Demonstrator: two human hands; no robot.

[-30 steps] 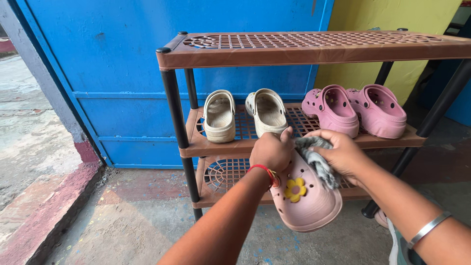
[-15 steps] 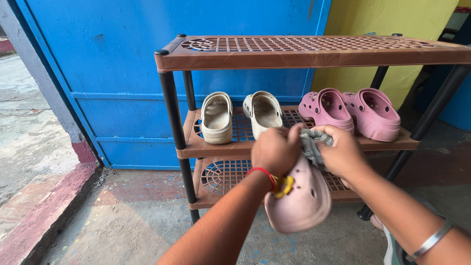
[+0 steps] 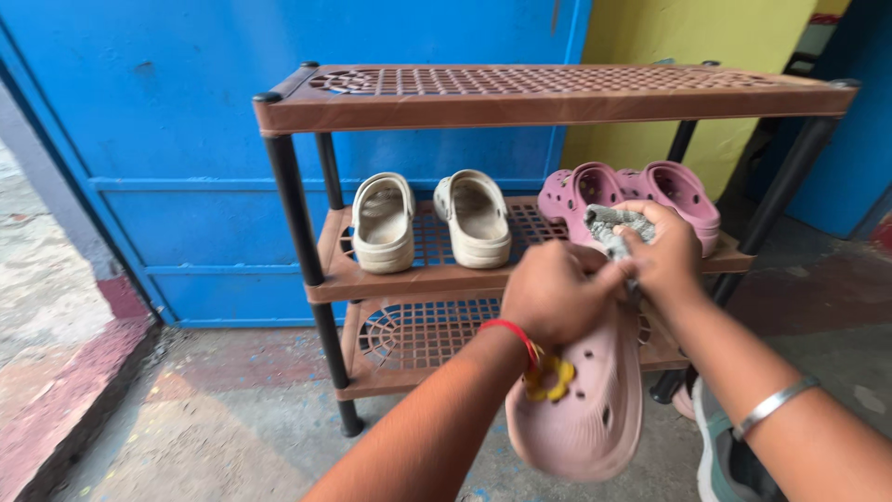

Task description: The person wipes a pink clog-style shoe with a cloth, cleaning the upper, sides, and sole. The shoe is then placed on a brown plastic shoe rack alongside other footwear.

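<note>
Item: pale pink moulded foam clog w/ vent holes and yellow flower charm (image 3: 585, 400), held mid-air in front of brown plastic lattice shoe rack w/ black poles (image 3: 297, 218), toe hanging down, heel end up. Left hand (image 3: 556, 293): fingers clamped on the clog's heel end. Right hand (image 3: 664, 256): fingers closed round crumpled grey cloth (image 3: 615, 226), pressed at the heel rim beside left hand. Step in hand, by judgement: wiping the heel area; next stroke prob. needs firm left grip and cloth drawn down the upper. Condition: matte, slightly dusty-looking, blurred. Mid shelf: pr cream slip-on clogs (image 3: 432, 218); pr darker pink clogs (image 3: 641, 191). Backdrop: blue metal door (image 3: 167, 139).
</note>
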